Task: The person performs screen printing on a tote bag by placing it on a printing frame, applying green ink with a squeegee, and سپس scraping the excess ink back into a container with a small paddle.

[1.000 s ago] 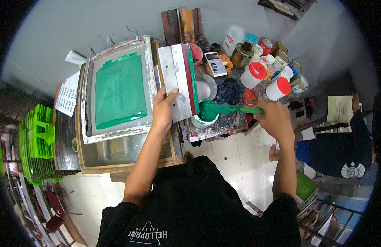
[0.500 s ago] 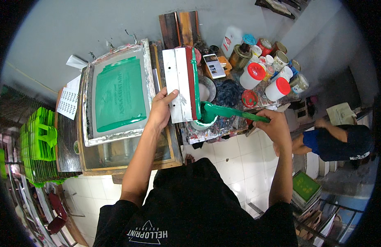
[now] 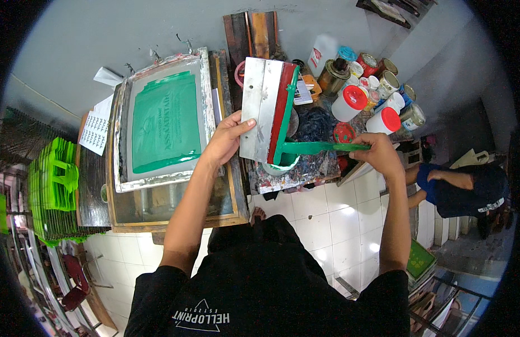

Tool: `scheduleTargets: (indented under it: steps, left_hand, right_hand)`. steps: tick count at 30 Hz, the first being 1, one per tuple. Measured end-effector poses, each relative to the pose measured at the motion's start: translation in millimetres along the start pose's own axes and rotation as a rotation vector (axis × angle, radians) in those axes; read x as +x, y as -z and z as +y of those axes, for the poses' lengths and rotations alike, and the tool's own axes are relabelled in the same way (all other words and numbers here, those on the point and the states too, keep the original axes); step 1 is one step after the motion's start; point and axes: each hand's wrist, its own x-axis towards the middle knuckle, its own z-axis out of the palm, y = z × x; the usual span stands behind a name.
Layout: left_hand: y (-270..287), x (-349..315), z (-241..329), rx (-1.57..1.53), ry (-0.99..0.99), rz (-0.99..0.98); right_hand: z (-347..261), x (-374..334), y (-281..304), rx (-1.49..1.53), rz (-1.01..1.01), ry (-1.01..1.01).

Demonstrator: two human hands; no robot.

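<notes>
My left hand (image 3: 226, 139) grips a wide squeegee (image 3: 259, 115), its thumb on the white metal holder. Green ink coats the edge of the squeegee's dark red blade (image 3: 282, 112). In my right hand (image 3: 378, 154) is the handle end of an ink-covered green spatula (image 3: 309, 147). The spatula's other end meets the lower part of the blade, above an open white tub (image 3: 281, 167) with green ink in it. To the left lies a screen-printing frame (image 3: 203, 112), its mesh largely covered with green ink.
Paint cans and red-lidded tubs (image 3: 350, 104) crowd the right of the ink-stained table (image 3: 322, 168). A phone (image 3: 302, 94) lies partly behind the squeegee. Bright green bags (image 3: 58, 180) are stacked on a rack at far left. Another person (image 3: 468, 188) is at far right.
The squeegee has shifted right and tilted. The spatula has come up from the tub's mouth to the lower end of the blade. At far right, the other person's arm has lowered.
</notes>
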Motion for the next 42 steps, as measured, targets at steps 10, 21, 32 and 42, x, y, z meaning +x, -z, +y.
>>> scheduleTargets:
  steps: [10,21,32,42]
  left_hand:
    - [5.3,-1.2,-3.2,0.028,-0.044,0.103]
    - [-10.6,-9.0,-14.2,0.053,-0.093,0.161]
    - [-10.8,-19.5,-2.7,0.103,-0.249,0.184]
    - [-17.0,-28.2,3.3,0.117,-0.265,0.201]
  right_hand:
    - [21.7,-6.8,-9.7,0.005,0.047,0.003]
    - [38.4,-29.4,-46.7,0.149,0.078,-0.033]
    - [-29.1,-12.1,-9.6,-0.315,0.012,0.054]
    - [-83.3,39.2,-27.6,-0.633,-0.109,0.100]
